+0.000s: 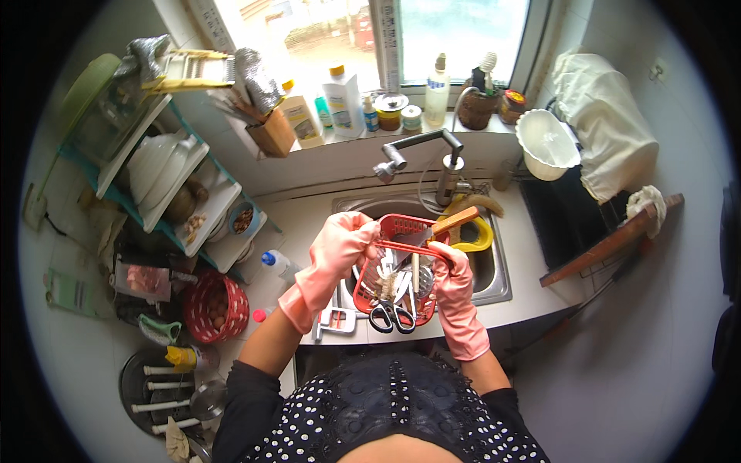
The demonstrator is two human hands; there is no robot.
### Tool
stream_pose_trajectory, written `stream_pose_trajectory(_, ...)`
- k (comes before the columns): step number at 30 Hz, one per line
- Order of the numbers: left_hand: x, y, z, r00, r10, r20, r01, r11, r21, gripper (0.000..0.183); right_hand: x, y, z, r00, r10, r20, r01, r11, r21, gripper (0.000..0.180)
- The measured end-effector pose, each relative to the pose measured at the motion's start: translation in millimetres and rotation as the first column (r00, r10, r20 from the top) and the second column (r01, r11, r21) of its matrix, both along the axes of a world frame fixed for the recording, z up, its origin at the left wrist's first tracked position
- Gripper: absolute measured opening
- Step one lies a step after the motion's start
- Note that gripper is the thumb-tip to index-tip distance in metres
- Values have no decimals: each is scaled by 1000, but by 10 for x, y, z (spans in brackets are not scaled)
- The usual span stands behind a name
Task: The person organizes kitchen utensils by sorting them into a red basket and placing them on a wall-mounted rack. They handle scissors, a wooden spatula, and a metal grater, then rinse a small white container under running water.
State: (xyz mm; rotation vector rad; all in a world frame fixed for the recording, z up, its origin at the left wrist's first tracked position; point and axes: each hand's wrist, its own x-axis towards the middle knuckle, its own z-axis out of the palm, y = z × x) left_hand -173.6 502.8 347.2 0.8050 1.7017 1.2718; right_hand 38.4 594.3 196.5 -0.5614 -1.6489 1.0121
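My left hand (346,238), in a pink rubber glove, pinches one end of a thin red strip (408,249). The other end is in my right hand (454,275), gloved likewise; whether the strip is the basket's handle I cannot tell. Below it a red plastic basket (362,294) sits over the front of the sink, beside my right hand. Black-handled scissors (392,318) stick out at its near side, among several white-handled utensils (414,275). A wooden-handled knife (457,220) leans out at the back right, its blade partly hidden.
Behind the basket are the steel sink (501,283), a faucet (448,173) and a yellow plastic item (483,234). Bottles (343,104) line the windowsill. A white-framed tool (336,321) lies at the counter's front edge; left stand a blue-capped bottle (281,265) and an egg basket (215,304).
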Motion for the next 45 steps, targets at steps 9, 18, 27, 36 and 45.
stream_pose_trajectory(9, 234, 191, -394, 617, -128, 777, 5, 987, 159, 20, 585, -38, 159, 963, 70, 260, -31, 988, -151, 18)
stream_pose_trajectory(18, 453, 456, -609, 589, -194, 785, 255, 966, 48, 21, 908, -235, 64, 955, 294, 43, -180, 688, -703, 19)
stream_pose_trajectory(27, 1097, 460, -630, 711, -587, 387, 612, 787, 69, 29, 686, -296, 62, 996, 90, -26, -75, 597, -798, 18)
stream_pose_trajectory(36, 873, 559, -1048, 642, -348, 683, 390, 915, 100, 25, 698, -405, 23, 954, -4, 298, 185, 792, -581, 22)
stream_pose_trajectory(45, 1090, 392, -886, 611, -317, 726, 446, 895, 16, 20, 790, -388, -36, 974, 157, 164, -25, 792, -609, 18)
